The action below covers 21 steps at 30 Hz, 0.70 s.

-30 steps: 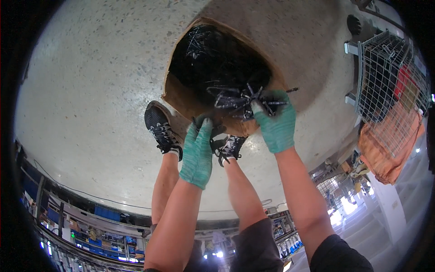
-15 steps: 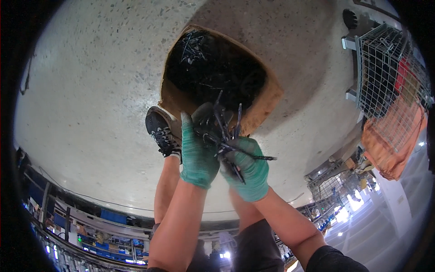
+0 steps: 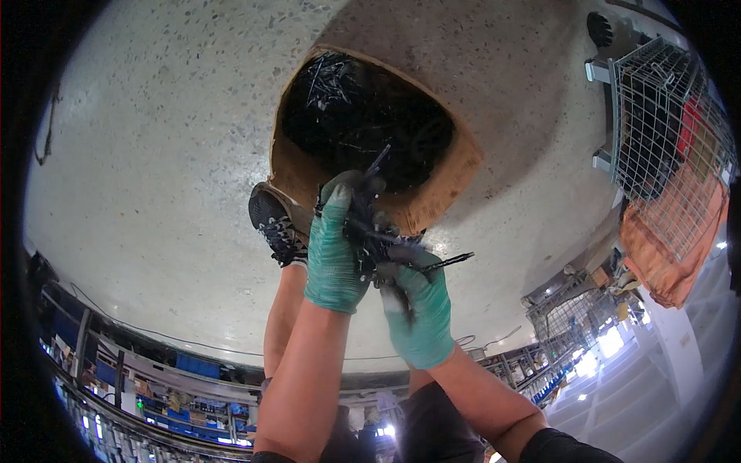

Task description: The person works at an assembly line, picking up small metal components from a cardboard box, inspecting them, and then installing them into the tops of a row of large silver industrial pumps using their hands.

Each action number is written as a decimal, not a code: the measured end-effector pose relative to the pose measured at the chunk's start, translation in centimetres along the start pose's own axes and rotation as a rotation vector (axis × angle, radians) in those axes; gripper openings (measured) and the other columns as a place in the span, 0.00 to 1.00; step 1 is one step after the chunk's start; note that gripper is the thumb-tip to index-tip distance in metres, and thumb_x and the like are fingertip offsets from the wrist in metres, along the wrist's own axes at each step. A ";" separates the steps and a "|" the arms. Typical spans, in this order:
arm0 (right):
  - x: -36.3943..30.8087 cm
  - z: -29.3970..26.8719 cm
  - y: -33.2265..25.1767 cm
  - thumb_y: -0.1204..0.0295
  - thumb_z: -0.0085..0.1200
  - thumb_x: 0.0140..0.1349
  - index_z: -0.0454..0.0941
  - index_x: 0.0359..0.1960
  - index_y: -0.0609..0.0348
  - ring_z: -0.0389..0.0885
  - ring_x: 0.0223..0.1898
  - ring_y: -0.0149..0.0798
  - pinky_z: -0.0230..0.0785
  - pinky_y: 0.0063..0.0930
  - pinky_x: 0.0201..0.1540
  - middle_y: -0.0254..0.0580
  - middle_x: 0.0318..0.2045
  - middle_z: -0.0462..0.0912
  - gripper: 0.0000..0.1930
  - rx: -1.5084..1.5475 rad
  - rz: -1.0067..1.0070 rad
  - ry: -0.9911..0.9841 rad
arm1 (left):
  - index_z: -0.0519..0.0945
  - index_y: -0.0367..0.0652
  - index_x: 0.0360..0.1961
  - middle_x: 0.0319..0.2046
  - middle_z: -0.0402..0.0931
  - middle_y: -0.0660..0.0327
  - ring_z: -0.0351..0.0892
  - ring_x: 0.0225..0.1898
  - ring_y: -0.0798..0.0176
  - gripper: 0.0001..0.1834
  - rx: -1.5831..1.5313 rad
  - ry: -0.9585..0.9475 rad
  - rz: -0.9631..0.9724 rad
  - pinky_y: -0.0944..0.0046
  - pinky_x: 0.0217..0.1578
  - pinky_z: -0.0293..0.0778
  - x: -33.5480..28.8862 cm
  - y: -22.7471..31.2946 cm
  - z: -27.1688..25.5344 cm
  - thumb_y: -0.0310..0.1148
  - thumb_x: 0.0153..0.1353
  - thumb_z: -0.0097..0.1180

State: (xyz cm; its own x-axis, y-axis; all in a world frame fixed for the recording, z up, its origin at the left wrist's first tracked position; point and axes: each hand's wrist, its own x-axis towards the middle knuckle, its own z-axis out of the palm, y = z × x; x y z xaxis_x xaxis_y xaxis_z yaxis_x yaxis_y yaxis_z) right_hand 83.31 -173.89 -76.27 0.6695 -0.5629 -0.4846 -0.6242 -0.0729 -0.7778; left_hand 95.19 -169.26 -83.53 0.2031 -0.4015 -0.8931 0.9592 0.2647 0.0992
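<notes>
Both my hands wear green gloves with dark palms and fingers, and they meet just over the near edge of a cardboard box [image 3: 451, 189]. A bunch of thin black rod-like pieces [image 3: 378, 160] is gripped in my left hand [image 3: 333, 251], one end poking up past its fingers. Closed on the same kind of pieces, my right hand [image 3: 423, 309] has one black rod [image 3: 451, 261] sticking out to the right. Motion blurs the spot between the hands, so what each holds there is hard to separate. Inside the box lie many dark pieces [image 3: 328, 81], the shiny thin ones at its far left.
The box stands on a speckled floor [image 3: 170, 162], close to my shoe [image 3: 272, 224]. On the right is a wire mesh cage [image 3: 656, 131] with dark and red things in it and an orange cloth [image 3: 660, 255] by it. Shelving [image 3: 185, 405] with blue bins runs behind me.
My right hand has dropped slightly lower, away from the box. My left fingers have curled in round the pieces, and the bunch looks less spread out than before.
</notes>
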 end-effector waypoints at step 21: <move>2.8 -0.3 0.8 0.75 0.62 0.63 0.79 0.50 0.54 0.84 0.38 0.48 0.78 0.36 0.40 0.46 0.44 0.80 0.14 -0.074 0.098 0.176 | 0.71 0.45 0.66 0.49 0.78 0.63 0.74 0.51 0.71 0.23 0.309 -0.064 0.157 0.70 0.52 0.73 -0.1 -1.3 0.8 0.37 0.73 0.56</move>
State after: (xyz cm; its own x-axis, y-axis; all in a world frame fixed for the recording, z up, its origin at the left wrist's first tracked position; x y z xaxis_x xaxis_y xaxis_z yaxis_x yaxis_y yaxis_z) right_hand 84.56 -175.72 -78.13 0.5277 -0.7051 -0.4737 -0.7148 -0.0673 -0.6961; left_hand 94.11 -170.21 -83.19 0.3557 -0.4334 -0.8280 0.9273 0.0536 0.3703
